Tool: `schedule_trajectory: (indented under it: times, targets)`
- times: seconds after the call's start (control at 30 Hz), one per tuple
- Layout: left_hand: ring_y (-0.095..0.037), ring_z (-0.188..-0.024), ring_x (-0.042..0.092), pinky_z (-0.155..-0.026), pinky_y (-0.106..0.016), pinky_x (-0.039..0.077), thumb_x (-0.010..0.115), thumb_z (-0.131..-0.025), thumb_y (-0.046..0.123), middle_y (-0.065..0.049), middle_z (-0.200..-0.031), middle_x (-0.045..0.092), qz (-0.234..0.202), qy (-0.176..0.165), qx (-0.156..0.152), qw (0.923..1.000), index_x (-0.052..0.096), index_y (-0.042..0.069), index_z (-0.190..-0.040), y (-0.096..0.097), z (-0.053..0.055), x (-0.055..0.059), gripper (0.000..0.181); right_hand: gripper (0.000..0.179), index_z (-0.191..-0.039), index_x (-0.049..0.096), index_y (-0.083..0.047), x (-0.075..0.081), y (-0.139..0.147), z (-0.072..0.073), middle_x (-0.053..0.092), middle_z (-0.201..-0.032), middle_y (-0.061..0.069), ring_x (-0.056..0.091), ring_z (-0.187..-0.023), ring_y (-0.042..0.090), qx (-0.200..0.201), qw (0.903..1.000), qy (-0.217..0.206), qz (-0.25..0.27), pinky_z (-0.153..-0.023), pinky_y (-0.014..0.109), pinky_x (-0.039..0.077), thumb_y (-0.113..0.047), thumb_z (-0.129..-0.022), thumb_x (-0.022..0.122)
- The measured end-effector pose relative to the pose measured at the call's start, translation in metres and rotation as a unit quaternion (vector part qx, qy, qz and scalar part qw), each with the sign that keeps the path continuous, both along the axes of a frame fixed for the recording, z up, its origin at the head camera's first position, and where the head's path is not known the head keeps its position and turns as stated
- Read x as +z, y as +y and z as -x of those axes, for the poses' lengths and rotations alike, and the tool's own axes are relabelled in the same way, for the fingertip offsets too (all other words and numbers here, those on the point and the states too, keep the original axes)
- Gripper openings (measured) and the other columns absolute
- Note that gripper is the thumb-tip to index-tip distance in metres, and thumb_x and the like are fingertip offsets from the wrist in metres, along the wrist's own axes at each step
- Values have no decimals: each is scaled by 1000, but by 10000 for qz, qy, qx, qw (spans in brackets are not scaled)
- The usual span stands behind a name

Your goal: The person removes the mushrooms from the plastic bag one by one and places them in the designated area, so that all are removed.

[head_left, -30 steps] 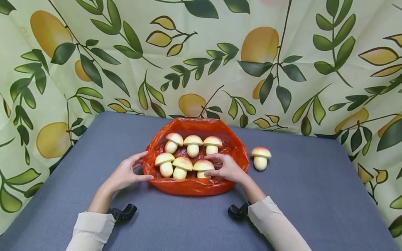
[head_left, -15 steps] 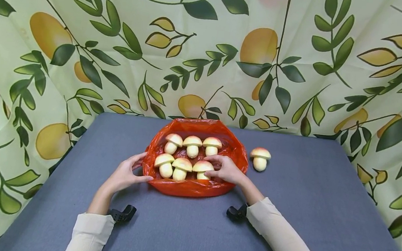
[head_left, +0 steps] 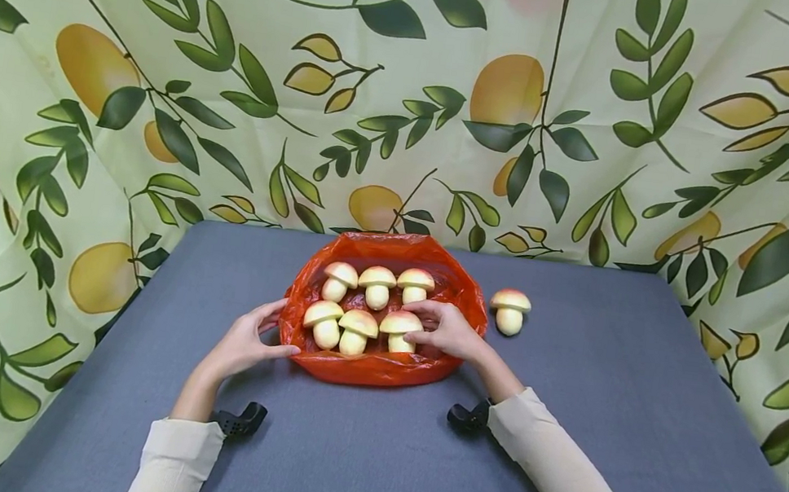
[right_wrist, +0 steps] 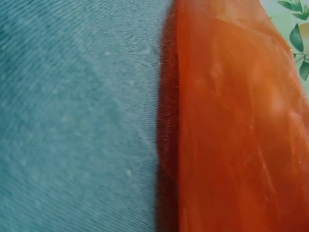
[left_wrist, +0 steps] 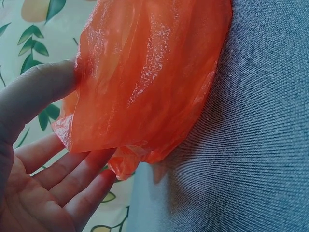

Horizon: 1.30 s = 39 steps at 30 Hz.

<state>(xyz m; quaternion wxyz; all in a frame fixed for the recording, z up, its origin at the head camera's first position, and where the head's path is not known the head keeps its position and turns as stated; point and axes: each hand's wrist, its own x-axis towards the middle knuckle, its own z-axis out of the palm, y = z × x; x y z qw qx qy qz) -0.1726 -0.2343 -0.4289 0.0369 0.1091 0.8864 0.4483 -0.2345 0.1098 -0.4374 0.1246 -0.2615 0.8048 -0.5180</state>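
Observation:
A red plastic bag [head_left: 379, 374] lies with its wide mouth facing me, several toy mushrooms [head_left: 358, 330] in two rows inside it. My left hand [head_left: 248, 339] holds the bag's left side. In the left wrist view, the thumb [left_wrist: 46, 84] meets the bag wall [left_wrist: 149, 82] while the fingers [left_wrist: 72, 181] reach behind it. Inside the bag's right side, my right hand [head_left: 449, 332] pinches the front-right mushroom [head_left: 399, 325]; some fingers are hidden. Only the bag's outside [right_wrist: 241, 125] and the cloth show in the right wrist view, without the hand.
One more toy mushroom [head_left: 510, 311] stands outside the bag, to its right. A grey-blue cloth [head_left: 353, 462] covers the table. Behind and at both sides hangs a leaf-and-fruit printed curtain [head_left: 417, 60]. Black wrist cameras [head_left: 242, 419] sit on both wrists.
My right hand has shifted very slightly, and the front-right mushroom with it; more of its stem shows above the bag's front edge. The left hand and bag look unmoved.

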Motion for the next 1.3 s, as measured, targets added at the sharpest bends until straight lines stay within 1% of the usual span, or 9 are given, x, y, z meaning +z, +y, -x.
schedule_trajectory:
  times: [0.17,0.37,0.47,0.6,0.83,1.07,1.17,1.3]
  targets:
    - [-47,-123,54,-106,-53,45,81,-76,10,-33,-136,51,-9,121,-47,9999,40,-9,-141,1,-1,2,79,46,-123,58,9,6,3,-1,63,-123,28,63,-114,35,-43,9999,91,55,-97,39,55,-3,-82,73]
    - [-47,-123,54,-106,-53,45,81,-76,11,-32,-137,50,49,114,-18,9999,40,-9,-141,1,-1,3,79,47,-124,58,9,12,9,-2,62,-123,29,61,-116,39,-47,9998,175,39,-99,47,53,-4,-82,73]
    - [-47,-123,54,-106,-54,45,81,-76,10,-33,-136,51,59,120,-29,9999,40,-9,-141,2,-1,3,79,46,-124,59,7,14,12,-2,63,-123,27,62,-116,39,-143,9995,288,-57,-99,48,53,-6,-82,74]
    - [-47,-123,54,-106,-54,45,81,-76,11,-32,-136,51,36,103,-30,9999,40,-9,-141,2,-1,4,79,46,-124,60,5,16,16,-3,64,-123,26,63,-115,38,-233,9991,352,-50,-98,49,53,-7,-82,74]
    - [-47,-124,54,-106,-55,44,81,-77,12,-32,-136,51,22,78,-42,10000,39,-8,-141,1,-1,1,80,46,-123,61,2,23,21,-7,66,-122,22,65,-113,33,-336,9985,409,-107,-97,42,55,-10,-81,76]
    - [-47,-124,54,-107,-55,43,81,-76,13,-32,-136,51,56,53,-14,10000,39,-8,-142,0,0,0,81,48,-125,59,7,30,28,-11,64,-123,26,63,-115,38,-272,9988,382,122,-98,40,55,-4,-81,74]
    - [-47,-124,53,-107,-55,43,81,-76,13,-32,-137,51,42,78,-17,10000,39,-8,-142,0,0,0,80,48,-125,59,6,33,32,-13,64,-123,25,65,-113,29,-291,9988,356,181,-96,32,56,-4,-81,74]
    - [-48,-123,54,-106,-55,44,81,-77,13,-33,-136,51,49,111,-46,9999,39,-9,-141,1,-1,1,80,48,-126,58,5,35,39,-15,63,-125,25,65,-107,7,-277,9988,318,233,-92,21,54,-5,-82,74]
